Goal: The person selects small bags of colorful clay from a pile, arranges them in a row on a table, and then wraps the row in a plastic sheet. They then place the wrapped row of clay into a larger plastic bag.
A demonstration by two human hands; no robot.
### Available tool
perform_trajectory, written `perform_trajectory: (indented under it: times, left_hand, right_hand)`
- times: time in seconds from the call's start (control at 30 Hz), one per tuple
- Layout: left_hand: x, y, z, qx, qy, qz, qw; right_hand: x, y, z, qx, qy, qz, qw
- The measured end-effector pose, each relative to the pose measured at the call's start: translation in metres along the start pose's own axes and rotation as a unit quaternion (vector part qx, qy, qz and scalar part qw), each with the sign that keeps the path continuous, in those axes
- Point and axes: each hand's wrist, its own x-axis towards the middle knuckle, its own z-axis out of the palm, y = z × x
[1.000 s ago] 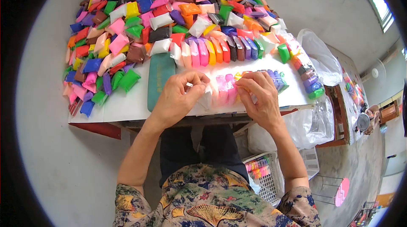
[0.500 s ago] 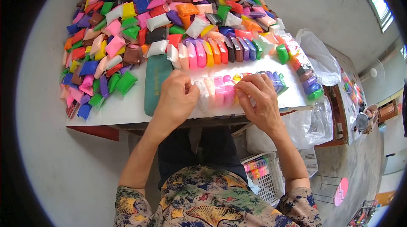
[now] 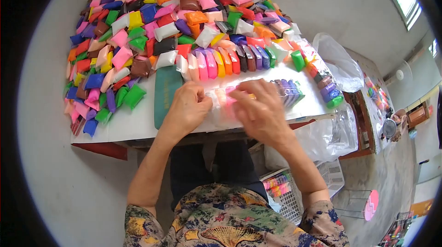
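Observation:
A clear bag with a row of coloured packets (image 3: 289,91) lies along the table's front edge, white and pink at its left end, purple and green at its right. My left hand (image 3: 188,108) is closed at the bag's left end; its fingertips hide what they pinch. Over the bag's middle is my right hand (image 3: 260,111), blurred by motion, its fingers covering some packets. Behind the bag stands a row of upright packets (image 3: 221,62), from white through pink, yellow, red, black and blue to green. A green case (image 3: 166,92) lies left of my left hand.
A large heap of coloured packets (image 3: 138,30) spreads over the table's back and left. Another filled row (image 3: 328,85) lies at the right, beside a clear plastic bag (image 3: 338,62). Below the table are a white basket (image 3: 290,201) and a pink-topped stool (image 3: 371,205).
My right hand has moved left along the bag and is now blurred, uncovering more of the dark packets at the right end. My left hand stays closed near the left end.

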Motion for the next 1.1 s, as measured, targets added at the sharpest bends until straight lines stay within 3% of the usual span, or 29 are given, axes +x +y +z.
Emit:
perform_trajectory:
  times: [0.23,0.37,0.47,0.67,0.77,0.87,0.97,1.0,1.1]
  left_hand:
    - [0.000,0.009,-0.003,-0.049,-0.011,-0.052,0.997]
    - [0.000,0.001,0.000,-0.033,0.009,0.003,0.999]
    - [0.000,0.008,-0.005,-0.059,-0.044,-0.066,0.995]
    - [-0.003,0.007,-0.006,-0.014,-0.032,-0.027,0.999]
    - [-0.001,-0.002,-0.007,0.114,0.039,0.112,0.986]
    - [-0.013,0.041,-0.006,0.200,0.158,0.144,0.956]
    - [-0.020,0.056,0.015,0.132,0.076,0.291,0.945]
    - [-0.023,0.053,0.026,0.177,0.033,0.283,0.942]
    - [-0.030,0.031,0.042,0.241,0.040,0.269,0.932]
  right_hand:
    - [-0.006,0.000,0.006,0.033,-0.055,0.016,0.998]
    - [-0.020,0.019,-0.009,0.007,-0.035,0.017,0.999]
    - [-0.028,0.031,-0.023,-0.019,-0.014,0.019,1.000]
    - [-0.057,0.077,-0.059,-0.111,0.026,0.104,0.988]
    - [-0.058,0.077,-0.077,-0.190,0.057,0.132,0.971]
    - [-0.045,0.054,-0.071,-0.150,0.075,0.086,0.982]
    - [-0.031,0.030,-0.040,-0.056,0.050,0.034,0.997]
    - [-0.028,0.025,-0.029,-0.042,0.040,0.017,0.998]
    - [-0.030,0.027,-0.015,-0.064,0.029,-0.009,0.997]
